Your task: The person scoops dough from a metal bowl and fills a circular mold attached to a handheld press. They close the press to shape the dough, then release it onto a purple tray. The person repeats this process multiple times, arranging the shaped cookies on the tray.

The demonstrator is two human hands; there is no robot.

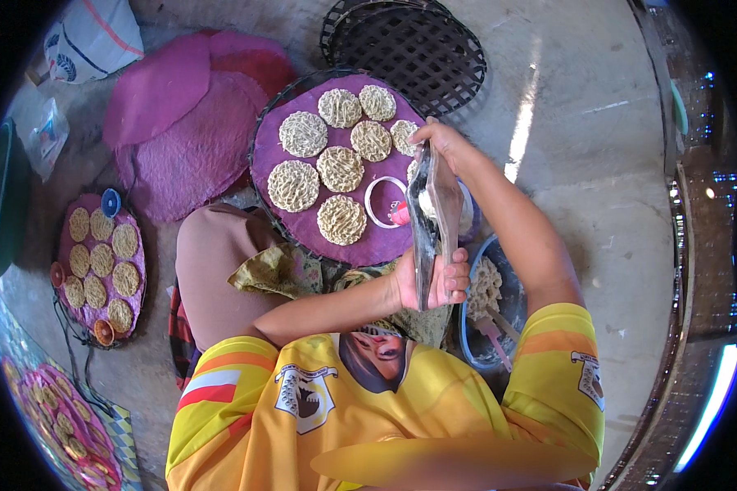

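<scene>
In front of me I hold a wooden two-plank press (444, 204), standing on edge, with some pale dough showing between its planks. My left hand (438, 277) is wrapped round its lower, near end. My right hand (438, 137) grips the upper, far end. Beside the press lies a round tray lined with purple cloth (291, 229). Several coiled, noodle-like dough rounds (341, 168) rest on it. A white ring (369, 202) lies flat on the cloth, and a small pink-red object (400, 213) sits at its right side, touching or just behind the press.
At my right, a blue bowl (464, 327) holds lumpy dough and a pink-handled tool (491, 334). Black woven trays (409, 49) lie beyond. Purple cloth discs (172, 131) are stacked at far left. A smaller tray of rounds (139, 286) and a green basin (6, 204) stand left.
</scene>
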